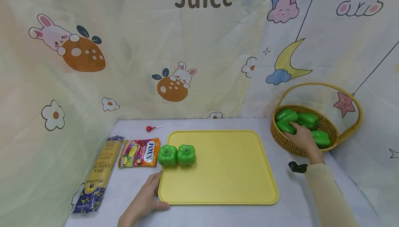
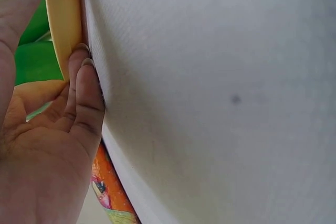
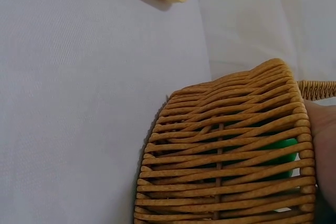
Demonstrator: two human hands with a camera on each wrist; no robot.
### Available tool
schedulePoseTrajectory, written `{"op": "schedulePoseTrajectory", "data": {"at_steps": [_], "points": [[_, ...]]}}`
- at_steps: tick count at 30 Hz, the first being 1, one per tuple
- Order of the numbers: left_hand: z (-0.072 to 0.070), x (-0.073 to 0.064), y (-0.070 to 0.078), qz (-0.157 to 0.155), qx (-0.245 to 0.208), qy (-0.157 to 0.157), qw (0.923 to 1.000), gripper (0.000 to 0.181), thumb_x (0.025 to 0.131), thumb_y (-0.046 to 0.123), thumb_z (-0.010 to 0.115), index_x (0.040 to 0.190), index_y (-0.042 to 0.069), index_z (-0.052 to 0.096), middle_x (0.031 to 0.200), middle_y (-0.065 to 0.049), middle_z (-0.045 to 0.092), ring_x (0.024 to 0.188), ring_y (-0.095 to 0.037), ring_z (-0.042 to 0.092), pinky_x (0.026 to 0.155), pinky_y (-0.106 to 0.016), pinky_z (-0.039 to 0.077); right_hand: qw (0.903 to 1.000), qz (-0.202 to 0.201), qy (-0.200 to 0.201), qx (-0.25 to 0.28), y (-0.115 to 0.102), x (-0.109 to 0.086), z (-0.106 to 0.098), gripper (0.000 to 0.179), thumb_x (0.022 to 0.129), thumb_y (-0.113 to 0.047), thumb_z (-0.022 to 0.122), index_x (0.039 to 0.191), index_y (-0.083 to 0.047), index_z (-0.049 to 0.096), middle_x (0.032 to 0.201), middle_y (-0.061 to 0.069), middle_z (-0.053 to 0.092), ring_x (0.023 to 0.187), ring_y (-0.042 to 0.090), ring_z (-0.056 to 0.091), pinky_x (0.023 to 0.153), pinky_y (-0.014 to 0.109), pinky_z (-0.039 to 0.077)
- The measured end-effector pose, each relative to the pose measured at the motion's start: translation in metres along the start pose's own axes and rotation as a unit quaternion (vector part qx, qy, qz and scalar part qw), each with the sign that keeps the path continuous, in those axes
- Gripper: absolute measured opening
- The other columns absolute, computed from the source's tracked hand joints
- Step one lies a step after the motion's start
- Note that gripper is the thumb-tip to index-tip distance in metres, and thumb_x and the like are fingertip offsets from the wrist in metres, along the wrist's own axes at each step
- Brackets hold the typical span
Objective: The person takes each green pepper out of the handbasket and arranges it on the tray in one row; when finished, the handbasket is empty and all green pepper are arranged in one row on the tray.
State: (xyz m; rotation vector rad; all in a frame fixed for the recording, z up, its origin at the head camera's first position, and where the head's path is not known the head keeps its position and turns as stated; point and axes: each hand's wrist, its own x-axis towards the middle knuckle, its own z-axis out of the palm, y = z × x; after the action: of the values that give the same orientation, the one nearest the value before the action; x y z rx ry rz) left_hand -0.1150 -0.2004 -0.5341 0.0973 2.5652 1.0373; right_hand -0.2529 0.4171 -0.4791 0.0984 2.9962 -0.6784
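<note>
My left hand (image 1: 146, 196) holds the front left corner of a yellow tray (image 1: 224, 171), thumb at the front edge and fingers along the left side. In the left wrist view those fingers (image 2: 86, 98) bend against the tray's rim (image 2: 65, 24). Two green bell peppers (image 1: 186, 155) sit side by side at the tray's left. My right hand (image 1: 301, 139) reaches into a wicker basket (image 1: 280, 140) and grips a green bell pepper (image 1: 284, 126) there. Several more green peppers (image 1: 308, 120) lie around it. In the right wrist view the basket wall (image 3: 226, 156) hides most of that hand.
Left of the tray lie a FOX'S candy bag (image 1: 140, 153) and a long yellow and blue pasta packet (image 1: 99, 175). A red lollipop (image 1: 149, 128) lies behind them. The basket's tall handle (image 1: 358, 116) arches over its opening. A printed cloth (image 1: 212, 54) hangs behind the table.
</note>
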Motion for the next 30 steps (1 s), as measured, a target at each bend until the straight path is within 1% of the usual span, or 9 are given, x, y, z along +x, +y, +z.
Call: {"op": "schedulePoseTrajectory", "data": {"at_steps": [5, 10, 14, 16, 19, 23, 25, 27, 30], "points": [[0.000, 0.000, 0.000, -0.003, 0.002, 0.000, 1.0000, 0.130, 0.054, 0.048, 0.096, 0.159, 0.015, 0.028, 0.151, -0.009, 0.041, 0.090, -0.014, 0.047, 0.068, -0.021, 0.041, 0.9998, -0.003, 0.017, 0.004, 0.001, -0.002, 0.001, 0.084, 0.101, -0.053, 0.050, 0.155, 0.005, 0.024, 0.146, 0.050, 0.026, 0.132, 0.067, 0.025, 0.103, 0.078, 0.029], [0.000, 0.000, 0.000, -0.004, 0.003, 0.000, 1.0000, 0.130, 0.054, 0.048, 0.096, 0.159, 0.015, 0.028, 0.151, -0.009, 0.041, 0.089, -0.014, 0.047, 0.067, -0.021, 0.041, 0.9982, -0.006, 0.057, 0.018, -0.003, -0.006, 0.000, 0.082, 0.101, -0.052, 0.051, 0.154, 0.005, 0.025, 0.144, 0.053, 0.022, 0.128, 0.069, 0.027, 0.098, 0.080, 0.030], [0.000, -0.001, 0.000, -0.004, 0.003, 0.001, 1.0000, 0.129, 0.054, 0.048, 0.096, 0.159, 0.014, 0.029, 0.151, -0.009, 0.042, 0.090, -0.014, 0.047, 0.068, -0.021, 0.041, 0.9959, -0.009, 0.086, 0.026, -0.006, -0.008, -0.001, 0.082, 0.101, -0.052, 0.052, 0.154, 0.005, 0.026, 0.142, 0.054, 0.022, 0.126, 0.067, 0.028, 0.096, 0.078, 0.031], [0.000, -0.001, 0.000, -0.003, 0.003, 0.002, 1.0000, 0.130, 0.053, 0.049, 0.096, 0.159, 0.014, 0.029, 0.151, -0.009, 0.042, 0.090, -0.014, 0.047, 0.068, -0.021, 0.041, 0.9947, -0.011, 0.097, 0.031, -0.007, -0.009, -0.002, 0.082, 0.100, -0.052, 0.053, 0.153, 0.006, 0.027, 0.142, 0.053, 0.022, 0.125, 0.066, 0.028, 0.094, 0.077, 0.031], [0.000, -0.002, 0.000, -0.001, 0.001, 0.003, 1.0000, 0.130, 0.053, 0.049, 0.096, 0.159, 0.014, 0.029, 0.152, -0.009, 0.041, 0.090, -0.014, 0.047, 0.069, -0.021, 0.041, 0.9930, -0.012, 0.111, 0.040, -0.010, -0.010, -0.005, 0.082, 0.099, -0.052, 0.055, 0.153, 0.004, 0.029, 0.142, 0.052, 0.022, 0.123, 0.063, 0.030, 0.090, 0.074, 0.034], [0.000, -0.002, 0.000, -0.002, 0.000, 0.004, 1.0000, 0.130, 0.053, 0.049, 0.096, 0.159, 0.015, 0.028, 0.151, -0.009, 0.042, 0.091, -0.014, 0.048, 0.069, -0.021, 0.041, 0.9893, -0.008, 0.132, 0.061, -0.015, -0.011, -0.007, 0.081, 0.097, -0.052, 0.058, 0.154, 0.000, 0.032, 0.142, 0.047, 0.021, 0.117, 0.057, 0.033, 0.079, 0.065, 0.039], [0.000, -0.002, 0.000, 0.000, 0.000, 0.004, 1.0000, 0.130, 0.053, 0.050, 0.095, 0.159, 0.014, 0.029, 0.151, -0.010, 0.042, 0.090, -0.014, 0.048, 0.069, -0.021, 0.041, 0.9869, -0.009, 0.145, 0.070, -0.018, -0.012, -0.008, 0.080, 0.096, -0.052, 0.060, 0.154, -0.003, 0.033, 0.143, 0.045, 0.020, 0.116, 0.055, 0.034, 0.076, 0.061, 0.040], [0.000, -0.002, 0.000, 0.002, 0.000, 0.004, 1.0000, 0.130, 0.053, 0.050, 0.095, 0.159, 0.014, 0.029, 0.151, -0.009, 0.042, 0.090, -0.013, 0.048, 0.069, -0.021, 0.042, 0.9842, -0.014, 0.159, 0.076, -0.021, -0.012, -0.009, 0.079, 0.096, -0.050, 0.062, 0.154, -0.004, 0.035, 0.144, 0.044, 0.019, 0.117, 0.055, 0.033, 0.074, 0.059, 0.040], [0.000, -0.002, 0.000, 0.006, 0.000, 0.004, 1.0000, 0.130, 0.053, 0.050, 0.095, 0.159, 0.014, 0.029, 0.151, -0.010, 0.042, 0.090, -0.013, 0.047, 0.068, -0.021, 0.041, 0.9814, -0.023, 0.173, 0.080, -0.025, -0.013, -0.010, 0.077, 0.096, -0.048, 0.063, 0.153, -0.005, 0.036, 0.145, 0.043, 0.018, 0.121, 0.058, 0.032, 0.075, 0.061, 0.041]]}}
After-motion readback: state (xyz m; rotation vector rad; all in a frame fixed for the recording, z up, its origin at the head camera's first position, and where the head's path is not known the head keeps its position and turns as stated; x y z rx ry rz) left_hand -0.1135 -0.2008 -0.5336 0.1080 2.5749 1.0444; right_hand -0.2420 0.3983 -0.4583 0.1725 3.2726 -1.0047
